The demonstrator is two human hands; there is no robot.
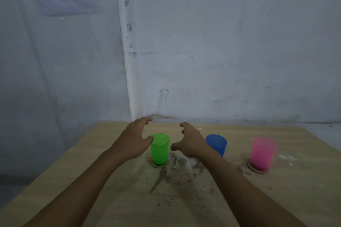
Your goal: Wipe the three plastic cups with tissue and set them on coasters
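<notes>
A green cup (pixel 159 150) stands upright on a round coaster (pixel 156 165) near the table's middle. To its right stands a blue cup (pixel 217 143); my right forearm hides its base. A pink cup (pixel 262 154) stands upright on a coaster (pixel 255 169) further right. My left hand (pixel 134 139) hovers just left of the green cup, fingers spread, thumb close to its rim. My right hand (pixel 190 141) hovers between the green and blue cups, fingers spread and empty. No tissue shows.
The wooden table (pixel 96 162) bears dark smudges in front of the cups and white specks near the pink cup. A white wall stands right behind the far edge. The table's left edge runs diagonally toward me.
</notes>
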